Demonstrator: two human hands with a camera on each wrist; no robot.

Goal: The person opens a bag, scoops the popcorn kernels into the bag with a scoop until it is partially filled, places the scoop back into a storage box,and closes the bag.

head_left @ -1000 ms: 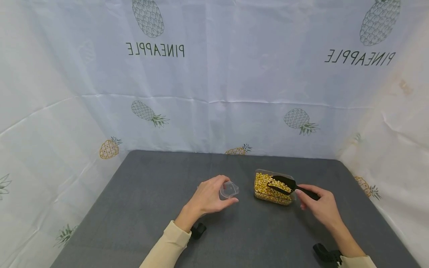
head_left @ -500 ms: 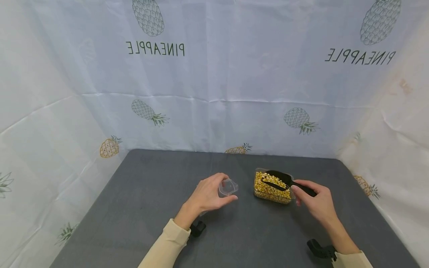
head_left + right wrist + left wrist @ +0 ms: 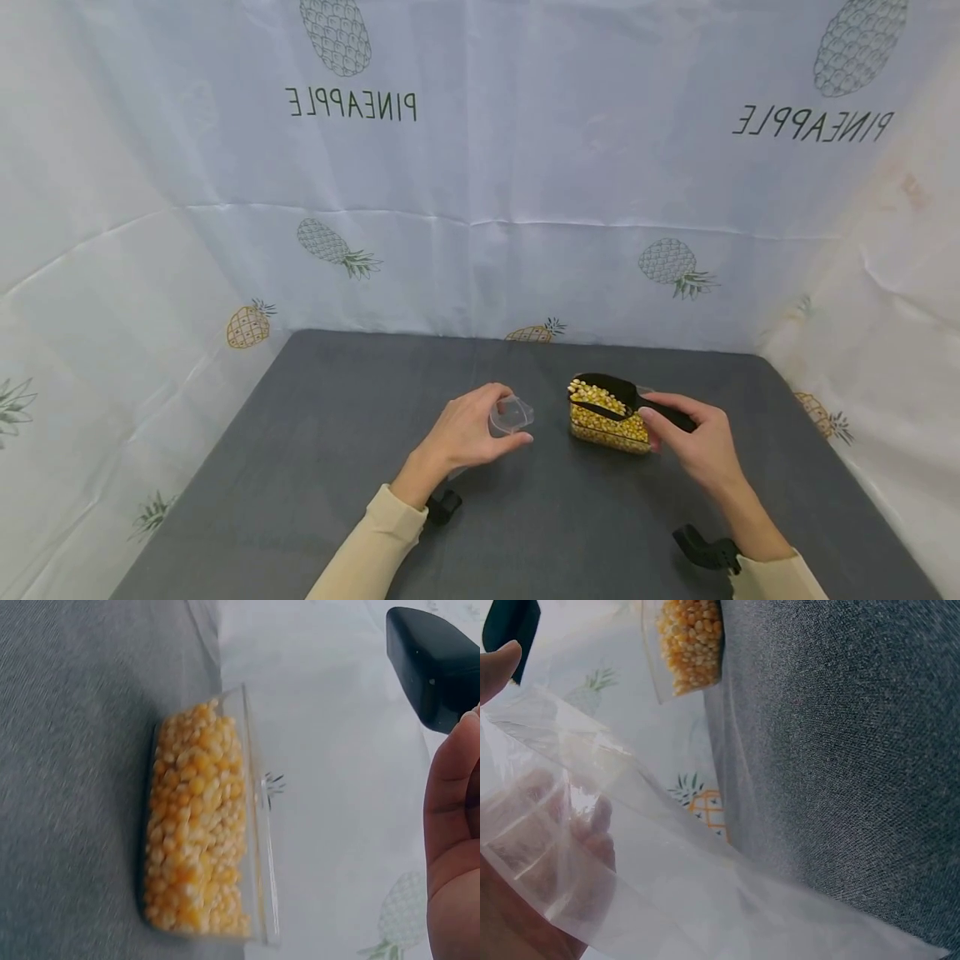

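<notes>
Only readable text is on the backdrop cloth (image 3: 480,167), head view. "PINEAPPLE" is printed in dark capitals, mirrored so it reads backwards. First print (image 3: 351,103) sits upper left of frame, directly under a grey outline pineapple drawing. Second print (image 3: 813,123) sits upper right, also under a pineapple drawing and slightly slanted. No brand, number or label can be read in either wrist view or on anything standing on the tabletop.

The black scoop (image 3: 439,664) is running off the right wrist view's edge, its bowl unseen there. The clear cup (image 3: 630,847) is overflowing the left wrist view, blurring the fingers (image 3: 592,832) behind it.
</notes>
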